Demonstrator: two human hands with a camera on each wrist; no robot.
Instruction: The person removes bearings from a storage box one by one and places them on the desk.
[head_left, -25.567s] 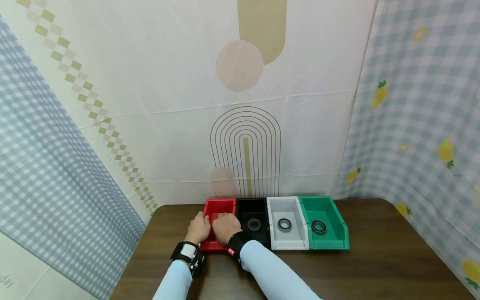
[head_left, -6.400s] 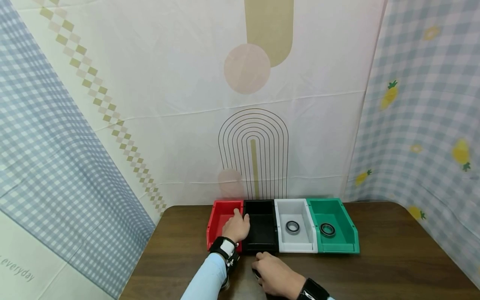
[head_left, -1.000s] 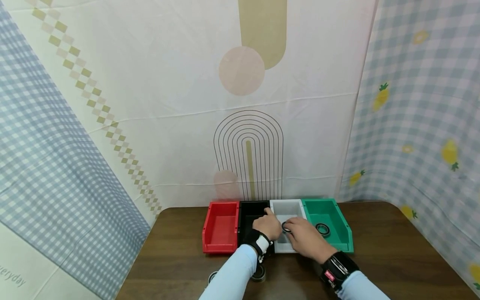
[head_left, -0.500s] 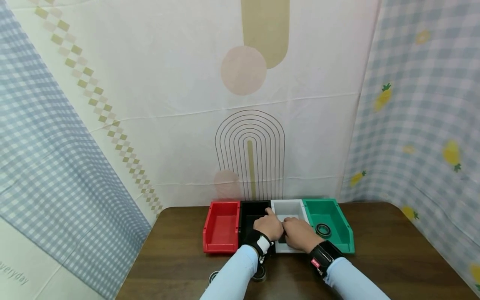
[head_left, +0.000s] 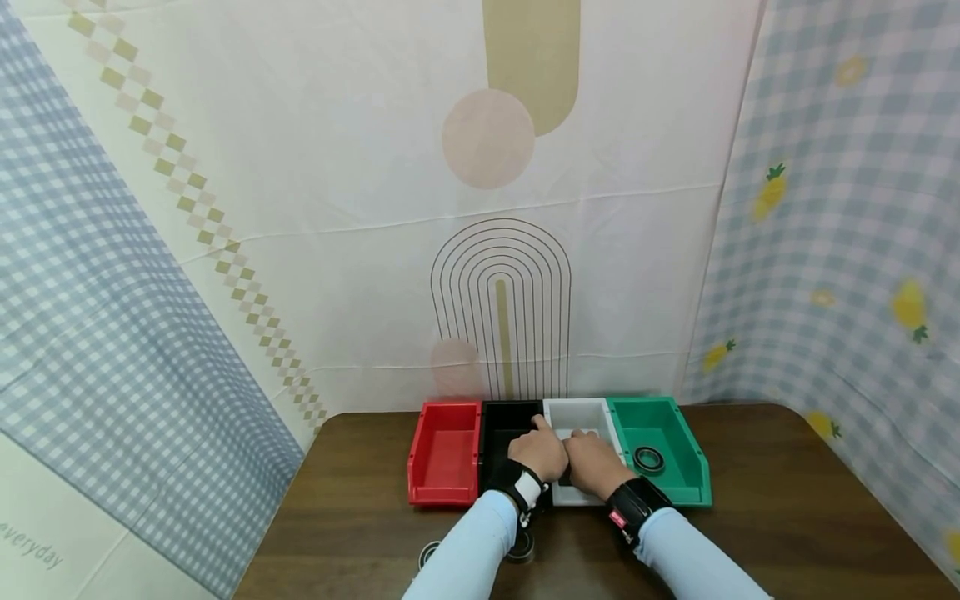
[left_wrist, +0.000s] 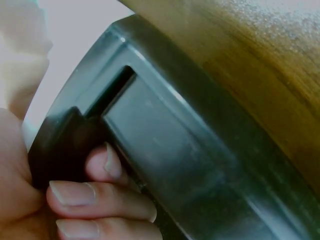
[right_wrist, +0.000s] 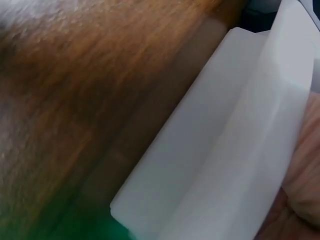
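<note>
White bin (head_left: 577, 417), partly covered by right grip (head_left: 596, 463), fingertips hidden

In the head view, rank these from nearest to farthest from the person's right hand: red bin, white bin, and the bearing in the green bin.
1. White bin: right hand is over it.
2. Bearing: just to the right, in the green bin.
3. Red bin: far left, beyond the black bin.

Head view bright, evenly lit across wall cloth (head_left: 360, 275); soft shadows on tabletop (head_left: 352, 483) beside sleeves (head_left: 465, 542). Left-wrist view: upper-left blown out, highlights along black bin (left_wrist: 165, 145). Right-wrist view hazy, blurred; white bin (right_wrist: 210, 145) pale, glare perhaps upper left.
</note>
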